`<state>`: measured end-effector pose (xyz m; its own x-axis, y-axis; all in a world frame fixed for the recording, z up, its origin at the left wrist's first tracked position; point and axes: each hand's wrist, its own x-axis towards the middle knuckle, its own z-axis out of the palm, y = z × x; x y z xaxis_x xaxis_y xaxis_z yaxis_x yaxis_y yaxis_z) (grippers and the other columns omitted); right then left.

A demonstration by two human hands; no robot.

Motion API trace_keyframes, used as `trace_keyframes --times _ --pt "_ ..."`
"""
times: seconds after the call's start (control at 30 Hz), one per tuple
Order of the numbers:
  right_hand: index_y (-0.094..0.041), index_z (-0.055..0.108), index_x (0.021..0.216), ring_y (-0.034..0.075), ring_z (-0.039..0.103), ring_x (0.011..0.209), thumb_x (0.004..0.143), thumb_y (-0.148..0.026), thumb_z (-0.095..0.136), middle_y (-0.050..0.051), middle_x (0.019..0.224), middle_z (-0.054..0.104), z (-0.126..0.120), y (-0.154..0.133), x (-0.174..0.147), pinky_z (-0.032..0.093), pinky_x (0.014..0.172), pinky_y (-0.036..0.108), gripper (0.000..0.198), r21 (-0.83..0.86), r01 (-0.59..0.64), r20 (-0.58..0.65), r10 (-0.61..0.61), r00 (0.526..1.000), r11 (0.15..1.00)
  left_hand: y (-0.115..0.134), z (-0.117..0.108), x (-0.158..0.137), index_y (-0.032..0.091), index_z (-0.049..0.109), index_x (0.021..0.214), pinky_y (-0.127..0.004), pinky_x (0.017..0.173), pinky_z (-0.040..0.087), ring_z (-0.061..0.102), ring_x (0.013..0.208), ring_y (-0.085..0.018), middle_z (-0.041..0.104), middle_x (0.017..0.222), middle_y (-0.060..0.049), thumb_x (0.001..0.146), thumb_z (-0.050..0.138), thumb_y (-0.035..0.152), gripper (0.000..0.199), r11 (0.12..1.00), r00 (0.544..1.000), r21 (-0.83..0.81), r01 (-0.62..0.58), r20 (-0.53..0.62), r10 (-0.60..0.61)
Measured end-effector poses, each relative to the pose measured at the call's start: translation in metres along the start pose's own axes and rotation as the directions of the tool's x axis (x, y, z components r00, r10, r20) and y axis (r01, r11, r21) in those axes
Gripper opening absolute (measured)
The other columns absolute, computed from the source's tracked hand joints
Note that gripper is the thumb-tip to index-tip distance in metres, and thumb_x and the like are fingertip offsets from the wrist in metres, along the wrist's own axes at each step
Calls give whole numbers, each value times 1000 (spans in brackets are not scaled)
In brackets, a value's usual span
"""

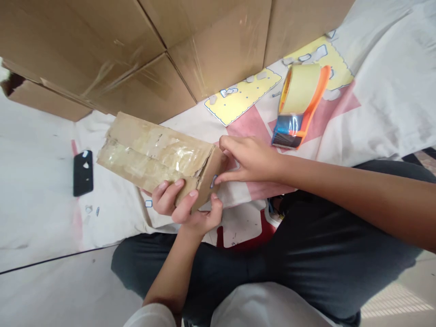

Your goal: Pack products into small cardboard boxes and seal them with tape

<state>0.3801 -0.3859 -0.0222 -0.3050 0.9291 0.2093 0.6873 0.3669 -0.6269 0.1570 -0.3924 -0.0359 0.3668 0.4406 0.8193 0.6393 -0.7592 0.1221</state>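
Note:
A long brown cardboard box (pixel 153 152), patched with shiny clear tape, lies tilted in front of me. My left hand (pixel 189 209) grips its near right corner, fingers on the taped top side and thumb against the end. At the box's right end is my right hand (pixel 247 159), thumb and forefinger bent against the end face. A small white-and-blue sticker (pixel 214 181) shows there beside the right thumb. Whether the right fingers pinch anything is hidden. To the right of that hand stands an orange and blue tape dispenser (pixel 299 106) with a wide roll of tape.
Large cardboard boxes (pixel 218 50) are stacked along the back. Yellow sheets (pixel 243 97) with paper scraps lie before them on the white and pink cloth (pixel 384 91). A black phone (pixel 83 173) rests at the left. My legs (pixel 323 236) are below the cloth's front edge.

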Motion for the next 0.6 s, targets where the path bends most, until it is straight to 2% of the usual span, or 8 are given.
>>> trace_keyframes --times 0.1,0.2,0.27,0.43,0.53,0.6 --pt "-20 49 103 25 61 81 76 -70 71 7 95 66 4 -6 -1 35 68 30 62 -42 -49 -40 47 998 998 -1 1 -2 32 37 112 -64 111 27 40 120 -32 42 114 -7 63 74 30 61 1000 1000 -1 -7 -6 7" --pt "-19 48 106 27 61 84 77 -70 70 8 95 65 6 -11 -2 36 69 31 63 -66 -82 -53 78 996 994 -3 1 -4 32 35 112 -65 111 25 39 123 -32 41 117 -7 62 76 31 64 1000 1000 -23 0 16 0" --pt "-19 48 106 26 61 83 80 -69 69 8 95 65 7 -11 -2 35 69 31 60 -60 -71 -50 68 996 996 -3 2 -6 32 34 112 -65 110 26 37 125 -33 40 120 -8 62 76 33 66 999 999 -36 9 39 -8" --pt "-20 49 102 22 60 78 85 -62 67 5 93 65 7 -7 -1 34 65 29 49 -14 -36 -42 36 998 999 -3 2 -8 32 32 110 -64 107 33 41 123 -33 41 118 -8 64 73 35 62 996 998 72 55 23 -57" --pt "-20 49 100 22 59 79 86 -60 67 4 92 65 5 -4 0 33 65 28 45 3 -32 -31 32 999 999 -3 3 -8 32 34 111 -59 99 42 42 121 -34 42 117 -8 63 74 35 63 999 999 33 29 22 -30" --pt "-20 50 99 22 59 79 86 -61 67 4 92 64 4 -2 0 33 65 28 46 4 -27 -33 27 999 1000 -5 5 -9 32 34 111 -59 99 40 42 122 -34 41 119 -8 63 75 34 64 999 999 33 29 19 -30"
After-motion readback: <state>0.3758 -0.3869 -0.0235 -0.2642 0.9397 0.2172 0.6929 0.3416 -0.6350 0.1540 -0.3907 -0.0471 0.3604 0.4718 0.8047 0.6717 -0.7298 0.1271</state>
